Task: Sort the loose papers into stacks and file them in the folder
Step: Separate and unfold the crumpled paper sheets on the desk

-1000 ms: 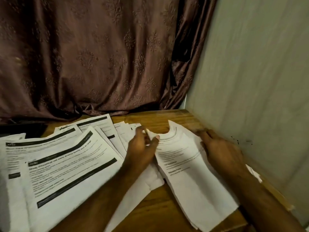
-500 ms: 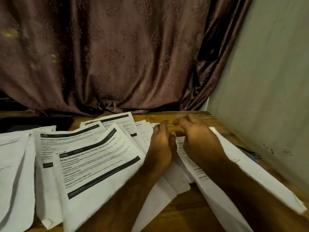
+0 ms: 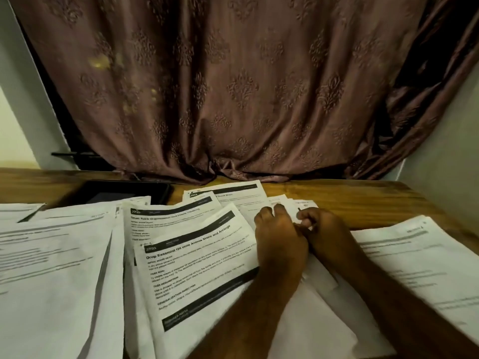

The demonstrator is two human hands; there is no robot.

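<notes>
The right hand (image 3: 329, 234) now pinches the top edge of a small sheet (image 3: 293, 206) in the fanned middle pile, its fingers curled tight on the paper. The left hand (image 3: 280, 239) lies pressed against it, knuckles up; its grip is hidden under the back of the hand, so I cannot tell whether it holds anything. A second ago the right hand was spread over a separate stack (image 3: 420, 260) on the right; that stack now lies alone near the worktop (image 3: 363, 200) edge, and both hands have come together over the middle. That suggests one stack is set aside and the next sheet is being picked out. Printed pages (image 3: 197, 260) fan out to the left, more loose papers (image 3: 51, 255) beyond them. A dark flat thing (image 3: 121, 193), perhaps the folder, lies behind them, untouched; filing seems well off.
</notes>
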